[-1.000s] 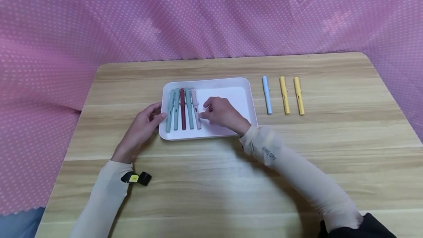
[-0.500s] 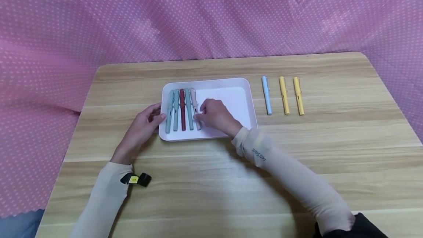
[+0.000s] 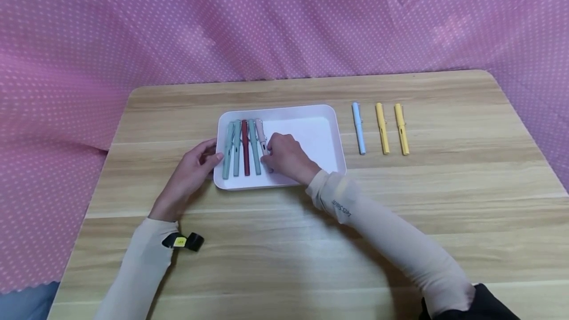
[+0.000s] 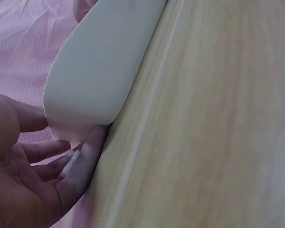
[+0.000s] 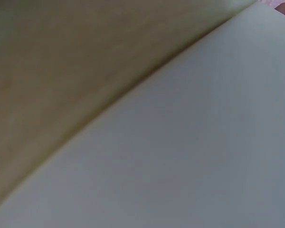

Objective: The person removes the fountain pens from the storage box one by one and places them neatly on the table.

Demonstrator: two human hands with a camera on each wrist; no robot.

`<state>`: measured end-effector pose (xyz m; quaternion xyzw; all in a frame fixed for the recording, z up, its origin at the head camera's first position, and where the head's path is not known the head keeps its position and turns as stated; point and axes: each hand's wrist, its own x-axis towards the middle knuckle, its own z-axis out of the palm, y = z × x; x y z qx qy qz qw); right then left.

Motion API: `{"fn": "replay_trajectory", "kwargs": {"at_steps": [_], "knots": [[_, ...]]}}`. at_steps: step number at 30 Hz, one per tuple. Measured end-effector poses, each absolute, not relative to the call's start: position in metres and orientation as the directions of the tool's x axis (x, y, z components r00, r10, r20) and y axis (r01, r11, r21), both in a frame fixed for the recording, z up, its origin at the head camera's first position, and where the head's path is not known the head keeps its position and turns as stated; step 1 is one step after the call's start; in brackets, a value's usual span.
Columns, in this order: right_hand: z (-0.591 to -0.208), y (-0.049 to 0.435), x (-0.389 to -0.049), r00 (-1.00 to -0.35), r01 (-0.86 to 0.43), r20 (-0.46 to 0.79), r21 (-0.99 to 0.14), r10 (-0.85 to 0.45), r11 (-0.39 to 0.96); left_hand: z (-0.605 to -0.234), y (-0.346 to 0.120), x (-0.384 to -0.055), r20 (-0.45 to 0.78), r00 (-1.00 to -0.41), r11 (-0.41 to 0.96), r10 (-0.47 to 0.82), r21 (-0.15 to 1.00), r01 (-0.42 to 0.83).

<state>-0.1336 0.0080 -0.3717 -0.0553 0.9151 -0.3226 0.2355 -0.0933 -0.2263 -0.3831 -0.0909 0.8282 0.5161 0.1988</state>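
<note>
In the head view, a white tray (image 3: 306, 127) holds a row of capped pens on its left side: two teal pens (image 3: 236, 149), a dark red pen (image 3: 246, 147), another teal pen (image 3: 254, 147) and a pale pink pen (image 3: 261, 132). My right hand (image 3: 289, 157) reaches into the tray and pinches the pink pen, covering part of its lower half. My left hand (image 3: 191, 172) grips the tray's left end, thumb over the rim. The left wrist view shows that left hand's fingers (image 4: 83, 161) against the tray's outer wall (image 4: 95, 71).
On the wooden table (image 3: 266, 260), right of the tray, lie a light blue pen (image 3: 358, 129) and two yellow pens (image 3: 382, 129), spaced apart. A pink dotted curtain (image 3: 284, 23) hangs behind the table. The right wrist view shows mostly the tray's white wall (image 5: 180, 142).
My right hand has moved left onto the pink pen, its fingers now closing over the lower part. The pink pen's top has tipped slightly left. The left hand has stayed at the tray.
</note>
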Motion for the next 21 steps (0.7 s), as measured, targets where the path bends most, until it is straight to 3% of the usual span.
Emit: {"fn": "replay_trajectory", "kwargs": {"at_steps": [13,21], "knots": [[-0.3702,0.0064,-0.1347,-0.851,0.076,-0.462,-0.579,-0.25,0.812,-0.3849,-0.2258,-0.0931,-0.43,-0.902,0.453,0.044,0.813,-0.366],[-0.3691,0.0053,-0.1366,-0.863,0.011,-0.424,-0.56,-0.275,0.829,-0.3855,-0.2259,-0.0932,-0.407,-0.912,0.459,0.058,0.822,-0.337]]}}
